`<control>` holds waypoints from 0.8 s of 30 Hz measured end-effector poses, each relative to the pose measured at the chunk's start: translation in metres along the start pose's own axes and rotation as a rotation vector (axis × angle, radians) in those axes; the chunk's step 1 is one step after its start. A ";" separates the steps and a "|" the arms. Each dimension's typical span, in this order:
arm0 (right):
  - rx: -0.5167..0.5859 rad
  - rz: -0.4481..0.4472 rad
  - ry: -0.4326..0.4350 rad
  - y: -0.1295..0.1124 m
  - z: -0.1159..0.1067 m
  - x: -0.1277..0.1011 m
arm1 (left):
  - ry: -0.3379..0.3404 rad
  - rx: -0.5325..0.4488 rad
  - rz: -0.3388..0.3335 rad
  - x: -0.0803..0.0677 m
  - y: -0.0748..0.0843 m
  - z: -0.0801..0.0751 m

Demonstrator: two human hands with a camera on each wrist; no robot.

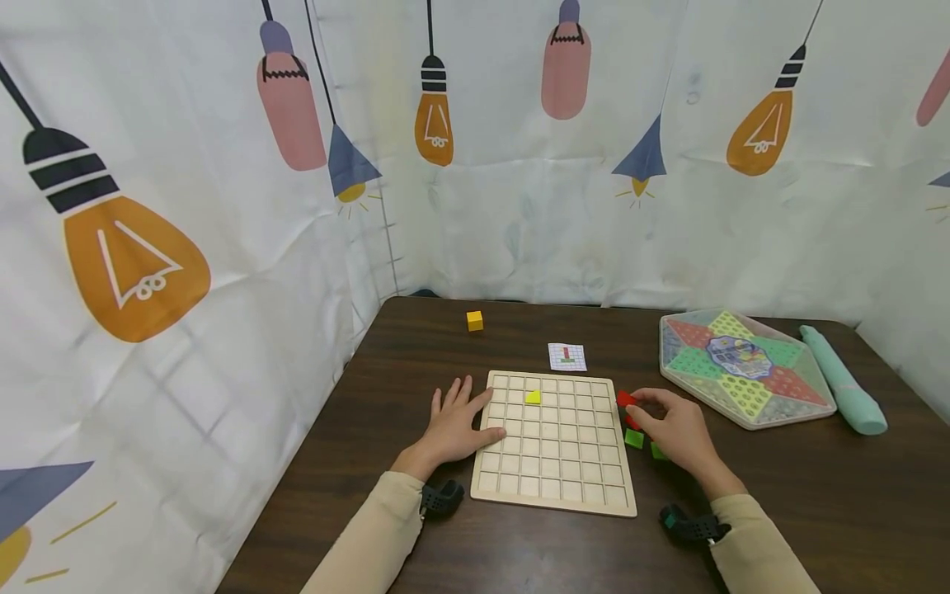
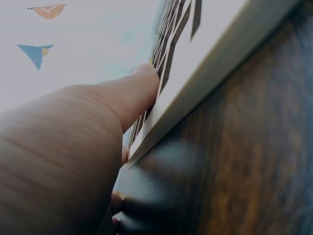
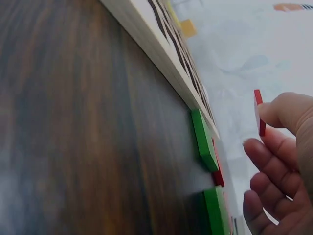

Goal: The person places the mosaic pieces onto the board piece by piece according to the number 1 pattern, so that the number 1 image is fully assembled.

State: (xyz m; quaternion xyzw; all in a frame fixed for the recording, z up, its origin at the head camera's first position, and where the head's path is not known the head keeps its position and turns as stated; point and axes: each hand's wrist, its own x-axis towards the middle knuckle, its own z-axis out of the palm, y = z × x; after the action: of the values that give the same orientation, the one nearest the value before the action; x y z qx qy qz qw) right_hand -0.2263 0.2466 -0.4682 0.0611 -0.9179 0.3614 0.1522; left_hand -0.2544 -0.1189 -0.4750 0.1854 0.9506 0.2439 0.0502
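Observation:
A pale wooden grid board [image 1: 552, 487] lies on the dark table, with one yellow piece [image 1: 533, 397] in a cell near its far edge. My left hand [image 1: 456, 422] rests flat at the board's left edge, thumb [image 2: 132, 93] lying on the board [image 2: 215, 54]. My right hand [image 1: 671, 425] is just right of the board and pinches a thin red tile [image 1: 625, 399] [image 3: 258, 111] lifted off the table. Beside and under that hand lie green tiles [image 1: 634, 438] [image 3: 203, 139] and another red one [image 3: 217, 174].
A small pattern card [image 1: 567, 356] lies beyond the board and a yellow cube [image 1: 475, 321] sits farther back left. A hexagonal plastic game case [image 1: 745, 365] and a mint green roll [image 1: 842, 378] stand at the right. Printed curtains wall the table's left and back.

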 end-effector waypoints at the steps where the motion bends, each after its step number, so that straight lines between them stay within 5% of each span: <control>1: 0.000 -0.006 -0.013 -0.002 0.001 0.001 | 0.001 -0.003 0.000 0.000 0.000 0.000; 24: 0.030 -0.056 -0.266 -0.050 0.046 0.036 | 0.001 -0.013 0.002 -0.001 0.002 -0.001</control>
State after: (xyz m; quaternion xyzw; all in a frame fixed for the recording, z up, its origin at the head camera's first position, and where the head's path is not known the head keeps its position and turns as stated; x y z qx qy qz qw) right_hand -0.2596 0.1783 -0.4563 0.1366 -0.9223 0.3596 0.0383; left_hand -0.2530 -0.1182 -0.4727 0.1860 0.9488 0.2500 0.0507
